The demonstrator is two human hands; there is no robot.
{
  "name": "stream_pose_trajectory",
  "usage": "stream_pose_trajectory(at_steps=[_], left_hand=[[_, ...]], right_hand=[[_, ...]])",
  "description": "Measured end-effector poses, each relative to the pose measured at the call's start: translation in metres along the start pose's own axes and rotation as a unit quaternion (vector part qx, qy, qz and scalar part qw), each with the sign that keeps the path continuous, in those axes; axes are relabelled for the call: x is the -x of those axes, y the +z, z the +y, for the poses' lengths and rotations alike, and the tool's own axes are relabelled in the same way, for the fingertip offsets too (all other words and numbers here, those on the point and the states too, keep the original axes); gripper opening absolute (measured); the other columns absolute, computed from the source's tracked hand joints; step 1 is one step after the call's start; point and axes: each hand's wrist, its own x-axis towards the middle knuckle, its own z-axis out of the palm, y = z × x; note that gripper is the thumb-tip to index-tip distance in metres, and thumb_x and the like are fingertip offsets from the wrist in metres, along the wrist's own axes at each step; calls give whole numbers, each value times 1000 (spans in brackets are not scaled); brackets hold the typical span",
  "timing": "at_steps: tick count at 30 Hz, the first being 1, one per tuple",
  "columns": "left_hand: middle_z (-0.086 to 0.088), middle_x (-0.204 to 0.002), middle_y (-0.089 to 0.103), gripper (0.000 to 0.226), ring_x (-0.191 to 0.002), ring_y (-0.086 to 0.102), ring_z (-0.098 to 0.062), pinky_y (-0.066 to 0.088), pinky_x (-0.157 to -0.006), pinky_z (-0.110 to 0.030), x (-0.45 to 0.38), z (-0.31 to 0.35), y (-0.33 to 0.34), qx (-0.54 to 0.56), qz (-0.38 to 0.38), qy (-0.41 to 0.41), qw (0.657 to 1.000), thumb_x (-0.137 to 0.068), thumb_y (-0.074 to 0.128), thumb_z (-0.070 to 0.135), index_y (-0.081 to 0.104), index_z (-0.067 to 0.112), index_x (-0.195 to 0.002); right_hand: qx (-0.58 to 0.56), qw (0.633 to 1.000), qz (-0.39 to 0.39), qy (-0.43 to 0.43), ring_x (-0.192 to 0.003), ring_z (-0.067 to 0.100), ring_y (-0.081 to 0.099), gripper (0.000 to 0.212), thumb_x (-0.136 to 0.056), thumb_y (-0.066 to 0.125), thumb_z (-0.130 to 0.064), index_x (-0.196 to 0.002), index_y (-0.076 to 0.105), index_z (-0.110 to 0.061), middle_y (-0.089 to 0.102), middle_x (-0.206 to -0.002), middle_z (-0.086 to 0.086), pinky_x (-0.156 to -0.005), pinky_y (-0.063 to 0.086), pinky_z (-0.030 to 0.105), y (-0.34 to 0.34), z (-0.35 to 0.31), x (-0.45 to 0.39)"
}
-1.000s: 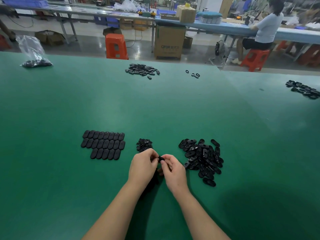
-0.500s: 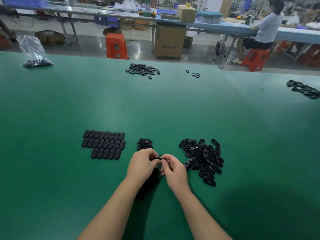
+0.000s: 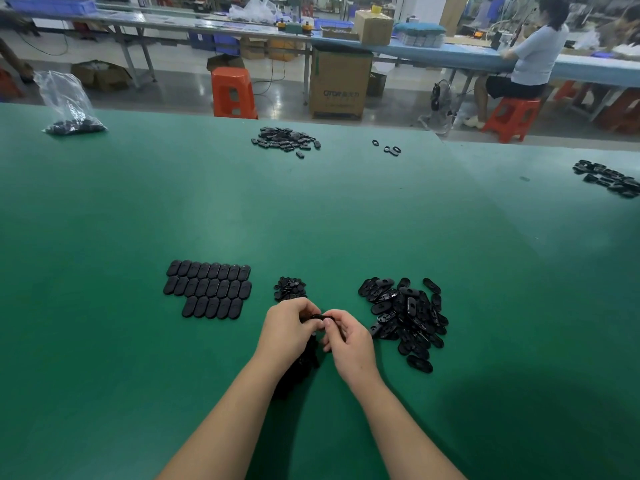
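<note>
Left hand: the left hand (image 3: 289, 327) is hovering low over the table just below the centre of the frame, its fingers curling in and pinching one end of a small black part (image 3: 317, 317).
Right hand: the right hand (image 3: 349, 341) is sitting just to the right of it, its thumb and fingers curling round the other end of the same part.
Held part: the small black part is lying between the two sets of fingertips, mostly hidden by them, so its shape is not showing clearly.
Dark patch: something dark (image 3: 301, 368) is showing under the left wrist; whether it is shadow or more parts cannot be told.
Loose pile: a heap of black oval pieces (image 3: 405, 317) is lying just right of the right hand, close to its knuckles.
Small heap: a little mound of smaller black bits (image 3: 290, 288) is sitting just above the left hand.
Laid-out rows: flat black ovals (image 3: 209, 289) are lying side by side in three tidy rows to the left of centre, touching one another.
Table: the green table (image 3: 311, 209) is filling most of the frame.
Far pile: another black heap (image 3: 285, 141) is resting near the table's upper edge, with a few loose rings (image 3: 388, 148) to its right.
Bag: a clear plastic bag (image 3: 69, 105) with dark pieces in it is standing at the upper left.
Right edge: more black parts (image 3: 609, 178) are lying at the far right.
Background: a person (image 3: 533, 60) is sitting on an orange stool (image 3: 509, 116) at the upper right.
</note>
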Motion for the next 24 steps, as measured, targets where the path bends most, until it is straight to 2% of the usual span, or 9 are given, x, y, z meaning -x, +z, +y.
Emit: stream_pose_trajectory(at_steps=[5, 11, 16, 18, 21, 24], left_hand=[[13, -73, 71, 6, -70, 63, 2, 48, -67, -17, 1, -1, -2, -16, -9, 10, 1000, -79, 79, 23, 74, 25, -83], [14, -77, 71, 9, -73, 63, 3, 49, -69, -15, 3, 0, -2, -9, -10, 10, 1000, -84, 69, 19, 75, 25, -88], [12, -76, 69, 7, -71, 60, 3, 41, -60, -7, 3, 0, 2, -18, 2, 11, 1000, -85, 68, 19, 73, 24, -87], [11, -77, 69, 6, -72, 60, 0, 43, -61, -10, 3, 0, 5, -27, 14, 18, 999, -85, 67, 19, 72, 22, -87], [10, -80, 68, 5, -76, 61, -7, 50, -71, -24, 4, 1, 12, -45, 32, 32, 998, -87, 66, 18, 70, 19, -90], [10, -82, 65, 3, -77, 59, -9, 46, -69, -25, 5, -1, 17, -55, 47, 45, 996, -87, 65, 18, 67, 19, -89]], right_hand=[[30, 1000, -2, -5, -61, 6, 63, 20, -102, 57, -15, -93, 65, -30, 71, -75, -10, -64, 56, 27, 0, 3, -1], [41, 999, 9, -10, -65, 12, 63, 22, -102, 56, -15, -91, 64, -32, 71, -81, 0, -67, 59, 39, 1, 5, -2], [40, 999, 13, -7, -68, 15, 64, 21, -102, 56, -16, -91, 64, -32, 72, -82, -1, -65, 57, 32, 1, 6, -2], [44, 999, 16, -3, -75, 17, 67, 20, -102, 57, -17, -92, 65, -33, 73, -85, -4, -72, 59, 38, 1, 6, -3], [41, 999, 23, -3, -86, 12, 69, 21, -101, 58, -16, -93, 65, -35, 74, -89, -9, -81, 58, 39, 1, 5, -3], [31, 999, 23, 1, -89, 9, 70, 22, -100, 60, -15, -94, 66, -35, 74, -91, -13, -85, 59, 38, 1, 4, -3]])
